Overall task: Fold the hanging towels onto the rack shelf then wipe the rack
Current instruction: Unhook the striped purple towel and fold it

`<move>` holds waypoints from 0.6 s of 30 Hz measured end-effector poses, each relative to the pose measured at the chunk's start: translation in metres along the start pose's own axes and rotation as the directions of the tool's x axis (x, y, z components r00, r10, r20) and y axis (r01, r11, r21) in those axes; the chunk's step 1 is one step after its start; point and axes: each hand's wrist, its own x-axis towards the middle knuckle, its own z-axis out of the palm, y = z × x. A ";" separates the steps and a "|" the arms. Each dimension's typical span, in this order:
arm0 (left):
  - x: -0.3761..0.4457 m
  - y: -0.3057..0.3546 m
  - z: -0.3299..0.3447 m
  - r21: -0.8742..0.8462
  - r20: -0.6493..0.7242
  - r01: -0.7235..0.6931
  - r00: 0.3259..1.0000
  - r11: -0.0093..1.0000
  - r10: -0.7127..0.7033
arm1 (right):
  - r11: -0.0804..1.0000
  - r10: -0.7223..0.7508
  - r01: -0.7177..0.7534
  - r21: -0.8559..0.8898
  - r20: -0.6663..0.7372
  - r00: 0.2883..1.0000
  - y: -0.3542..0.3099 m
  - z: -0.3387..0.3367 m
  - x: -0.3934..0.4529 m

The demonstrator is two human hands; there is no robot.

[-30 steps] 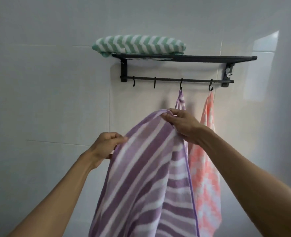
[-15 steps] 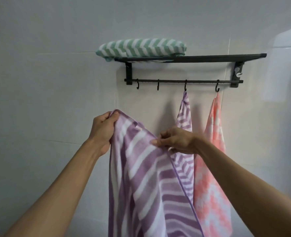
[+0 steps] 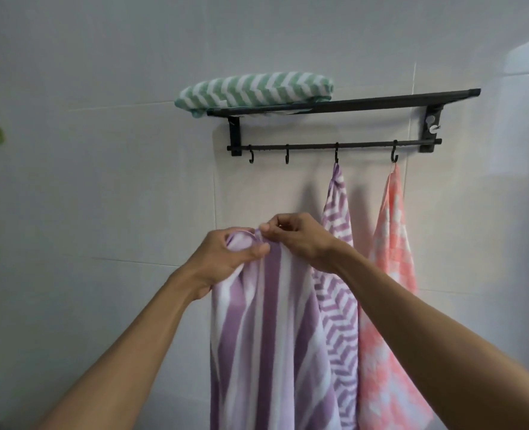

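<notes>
- You've got the purple striped towel (image 3: 269, 336) off its hook and hanging free in front of the wall, below the black rack (image 3: 344, 103).
- It looks light and floppy, a soft cloth that will sag wherever you don't hold it, so keep to the corners and top hem; a pinch at the edge should carry it fine.
- Your left hand (image 3: 226, 259) has its fingers curled round the bunched top edge, thumb pressing on the front.
- Your right hand (image 3: 297, 240) pinches that same top edge just beside the left, fingertips tucked in; the two hands are almost touching.
- A green towel (image 3: 257, 90) lies folded on the left end of the shelf.
- Two more hang from hooks: a purple zigzag towel (image 3: 337, 274) and, beside it, a pink towel (image 3: 390, 274).
- Judging from this, the fold is just starting; corners matched, halving comes next.
</notes>
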 end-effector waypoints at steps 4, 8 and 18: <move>0.002 0.003 -0.001 0.111 -0.112 -0.080 0.989 0.991 0.092 | 0.999 0.037 -0.037 -0.002 0.030 0.999 -0.004 0.000 -0.002; 0.009 0.006 -0.013 0.116 -0.346 -0.094 0.929 0.989 0.129 | 0.930 0.264 -0.214 -0.299 0.137 0.955 0.028 -0.015 -0.024; 0.011 -0.028 -0.043 0.403 -0.514 0.057 0.840 0.913 0.175 | 0.958 0.015 -0.101 -0.270 -0.301 0.953 0.060 -0.027 -0.031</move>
